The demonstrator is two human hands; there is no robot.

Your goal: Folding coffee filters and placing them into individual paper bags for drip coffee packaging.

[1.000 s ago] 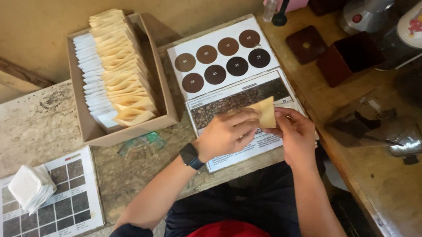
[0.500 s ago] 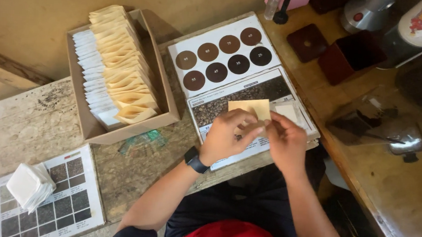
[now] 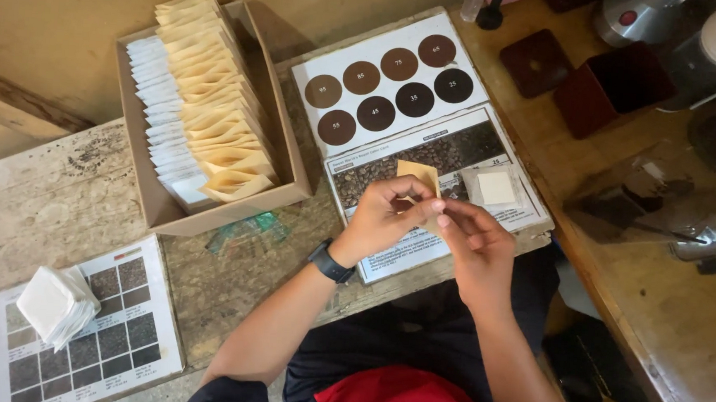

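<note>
My left hand (image 3: 386, 218) and my right hand (image 3: 475, 249) meet over a printed chart sheet (image 3: 426, 172) with brown circles and a coffee-bean picture. Both pinch a small tan paper packet (image 3: 420, 176) that stands up between the fingertips. A black watch sits on my left wrist. A small white square packet (image 3: 495, 187) lies flat on the chart just right of my hands. Left of the chart, a cardboard box (image 3: 208, 208) holds a long row of tan and white packets (image 3: 202, 109) standing on edge.
A stack of white packets (image 3: 57, 305) rests on a second chart of grey squares (image 3: 110, 327) at the lower left. Two dark red square containers (image 3: 581, 78), a metal appliance (image 3: 634, 15) and a clear plastic bag (image 3: 647, 206) occupy the wooden counter on the right.
My hands turned the tan packet from lying slanted near the chart to standing upright between my fingertips. The white square packet on the chart came into view as my right hand drew closer.
</note>
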